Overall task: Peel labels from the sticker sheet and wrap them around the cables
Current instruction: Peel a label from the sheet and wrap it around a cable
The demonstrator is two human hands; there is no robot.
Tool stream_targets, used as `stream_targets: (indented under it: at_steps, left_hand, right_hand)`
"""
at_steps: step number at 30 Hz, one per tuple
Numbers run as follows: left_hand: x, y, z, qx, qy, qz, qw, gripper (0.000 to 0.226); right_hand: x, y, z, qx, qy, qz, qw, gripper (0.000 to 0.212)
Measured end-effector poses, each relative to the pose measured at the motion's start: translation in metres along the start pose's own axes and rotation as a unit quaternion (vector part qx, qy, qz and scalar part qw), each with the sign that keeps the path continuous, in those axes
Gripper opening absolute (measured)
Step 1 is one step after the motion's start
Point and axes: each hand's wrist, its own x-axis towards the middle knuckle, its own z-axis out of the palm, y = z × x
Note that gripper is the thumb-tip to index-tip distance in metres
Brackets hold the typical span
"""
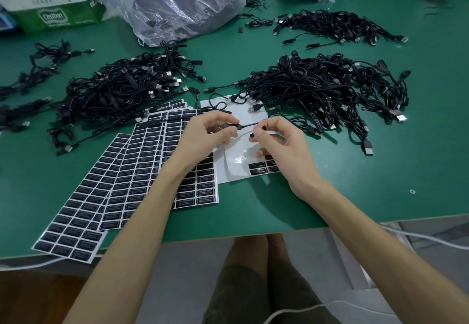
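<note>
My left hand pinches a thin black cable by its small controller block above the sticker sheets. My right hand pinches the cable's other end between thumb and forefinger, so a short stretch runs taut between the two hands. Beneath my right hand lies a mostly peeled white sticker sheet with a few black labels left at its lower right. Full sheets of black labels fan out to the left, under my left forearm.
Heaps of black USB cables lie at left, right and far right on the green table. Clear plastic bags and a cardboard box stand at the back. The table's front edge runs just below the sheets.
</note>
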Motion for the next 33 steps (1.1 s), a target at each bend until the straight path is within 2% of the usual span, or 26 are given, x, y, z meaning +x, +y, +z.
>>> stream_targets:
  at_steps: [5,15,33]
  left_hand:
    - [0.0014,-0.0018,0.0004,0.006,0.000,0.003,1.000,0.019]
    - [0.0016,-0.0012,0.0008,0.005,0.004,0.005,1.000,0.020]
    - [0.0001,0.0019,0.0017,-0.003,0.018,-0.008,1.000,0.026]
  right_hand:
    - [-0.0005,0.0002,-0.0002,-0.001,-0.019,-0.008,1.000,0.005]
    - [0.0001,0.0002,0.0028,-0.073,-0.041,-0.018,0.996,0.029]
    - [-0.0009,-0.0006,0.0023,0.011,-0.020,0.015,1.000,0.008]
